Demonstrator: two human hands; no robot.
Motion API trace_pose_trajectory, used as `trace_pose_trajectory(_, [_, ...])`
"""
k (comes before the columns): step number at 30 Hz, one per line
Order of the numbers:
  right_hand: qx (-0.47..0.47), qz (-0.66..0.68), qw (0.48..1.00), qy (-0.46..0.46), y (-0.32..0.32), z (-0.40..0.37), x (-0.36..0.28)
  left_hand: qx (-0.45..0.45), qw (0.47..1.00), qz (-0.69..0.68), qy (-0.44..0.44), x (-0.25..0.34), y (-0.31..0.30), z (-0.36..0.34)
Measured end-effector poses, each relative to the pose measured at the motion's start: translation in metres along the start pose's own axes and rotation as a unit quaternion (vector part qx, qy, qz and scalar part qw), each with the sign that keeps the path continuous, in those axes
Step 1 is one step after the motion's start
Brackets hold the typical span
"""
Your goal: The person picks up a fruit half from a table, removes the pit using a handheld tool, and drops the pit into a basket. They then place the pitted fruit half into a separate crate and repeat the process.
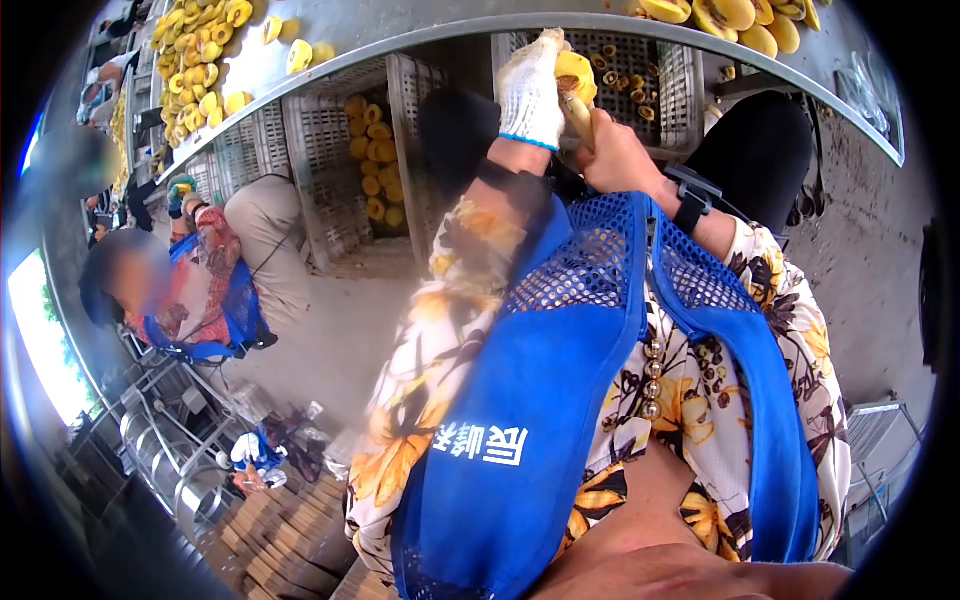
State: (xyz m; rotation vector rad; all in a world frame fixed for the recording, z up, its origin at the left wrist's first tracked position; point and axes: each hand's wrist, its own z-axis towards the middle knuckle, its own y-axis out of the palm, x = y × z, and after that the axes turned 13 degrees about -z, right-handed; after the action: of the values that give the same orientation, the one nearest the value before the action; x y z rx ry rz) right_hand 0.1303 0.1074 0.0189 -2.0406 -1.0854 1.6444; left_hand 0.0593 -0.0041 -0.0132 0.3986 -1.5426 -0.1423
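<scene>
My left hand [532, 95], in a white knit glove with a blue cuff edge, is closed on a yellow peach half [575, 76]. Its cut side, with a brown centre, faces partly toward me. My bare right hand [615, 155] is wrapped round the pale handle of a pitting tool [577, 117]. The tool's tip meets the peach, and its exact shape is hidden. Both hands are above my knees, just below the metal table edge. Behind them, a plastic crate [683, 95] holds small brown and yellow pieces that look like pits.
A metal table [400, 22] curves across the top, bearing a heap of peach halves [195, 70] at left and more peaches [745, 20] at right. Another crate [330, 215] with peach halves stands left of my knees. A co-worker [205, 270] sits farther left.
</scene>
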Motion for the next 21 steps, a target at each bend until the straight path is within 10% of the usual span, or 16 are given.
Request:
trace_pose_trajectory(5, [-0.071, 0.15, 0.984, 0.066, -0.011, 0.006, -0.005, 0.08, 0.945, -0.173, -0.266, 0.016, 0.004, 0.005])
trace_pose_trajectory(16, [-0.305, 0.583, 0.723, 0.212, -0.032, 0.003, -0.019, 0.018, 0.96, -0.127, -0.25, 0.018, 0.004, -0.001])
trace_pose_trajectory(19, [-0.285, 0.606, 0.715, 0.2, -0.015, 0.005, -0.008, 0.034, 0.945, -0.165, -0.28, 0.026, 0.004, -0.002])
trace_pose_trajectory(21, [-0.198, 0.462, 0.853, 0.139, -0.006, -0.001, -0.013, 0.025, 0.928, -0.236, -0.287, 0.019, 0.0, -0.004])
